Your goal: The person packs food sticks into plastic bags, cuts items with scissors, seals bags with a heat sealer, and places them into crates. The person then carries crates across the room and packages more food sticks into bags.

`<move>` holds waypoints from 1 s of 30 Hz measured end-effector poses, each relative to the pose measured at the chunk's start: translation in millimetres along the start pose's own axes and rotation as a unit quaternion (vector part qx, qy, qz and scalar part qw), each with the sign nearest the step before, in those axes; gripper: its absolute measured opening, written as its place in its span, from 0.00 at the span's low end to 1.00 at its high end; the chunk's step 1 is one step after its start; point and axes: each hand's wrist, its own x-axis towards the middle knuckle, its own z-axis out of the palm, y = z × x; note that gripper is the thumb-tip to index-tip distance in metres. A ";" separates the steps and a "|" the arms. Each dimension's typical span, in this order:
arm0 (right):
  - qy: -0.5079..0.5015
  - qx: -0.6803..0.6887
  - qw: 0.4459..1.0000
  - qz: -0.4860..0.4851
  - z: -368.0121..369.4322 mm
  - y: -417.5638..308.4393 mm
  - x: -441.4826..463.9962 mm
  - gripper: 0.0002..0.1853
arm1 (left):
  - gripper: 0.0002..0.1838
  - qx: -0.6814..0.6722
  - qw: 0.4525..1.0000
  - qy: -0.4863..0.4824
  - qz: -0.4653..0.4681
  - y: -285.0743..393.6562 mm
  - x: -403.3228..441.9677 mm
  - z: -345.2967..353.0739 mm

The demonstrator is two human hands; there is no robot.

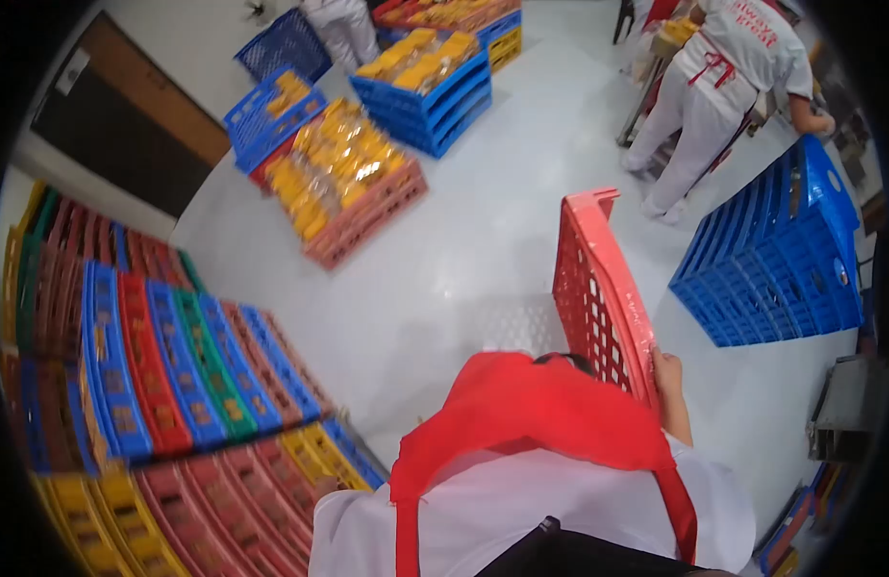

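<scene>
My right hand (666,373) grips the rim of a red plastic crate (598,298), its fingers closed over the edge. The crate hangs tilted on its side in front of me, to the right of my red apron (531,399). Only a small part of my left hand (328,487) shows at my left side, close to a yellow crate (314,454) in the stack there. Its fingers are hidden, so whether it touches that crate is unclear.
Tall stacks of coloured crates (189,361) stand on my left. Ahead, a pink crate (367,216) and blue crates (444,111) hold yellow packaged goods. A blue crate stack (771,255) stands at right; beyond it a person in white (718,87) leans over a table.
</scene>
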 end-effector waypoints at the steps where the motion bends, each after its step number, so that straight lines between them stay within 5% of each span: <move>1: 0.011 -0.034 0.999 0.001 2.7 -27.9 15.2 0.31 | 0.07 0.048 0.998 -0.018 0.023 66.0 26.6 28.2; 5: 0.030 0.004 0.999 0.031 17.3 -110.4 68.5 0.30 | 0.09 0.257 0.944 -0.078 0.194 363.5 107.3 172.8; 9: 0.029 0.012 0.999 0.010 44.4 -161.6 150.6 0.30 | 0.13 0.066 0.874 -0.146 0.459 611.4 106.2 351.3; 11: 0.053 0.005 0.998 -0.041 56.9 -178.7 198.7 0.27 | 0.13 0.124 0.859 -0.186 0.461 693.2 54.8 395.6; 15: 0.034 0.056 0.998 -0.018 58.5 -273.9 283.8 0.27 | 0.14 0.144 0.930 -0.170 0.294 738.9 37.9 433.9; 18: 0.013 0.117 0.993 0.008 72.0 -321.1 347.5 0.25 | 0.12 0.194 0.958 -0.133 0.166 659.6 181.9 413.3; 22: 0.002 0.121 0.993 0.008 67.3 -405.8 430.1 0.25 | 0.13 0.246 0.961 -0.116 0.042 671.7 167.4 399.2; 30: 0.013 0.143 0.989 0.032 75.6 -535.1 649.0 0.23 | 0.14 0.238 0.963 -0.115 0.049 878.8 200.1 542.4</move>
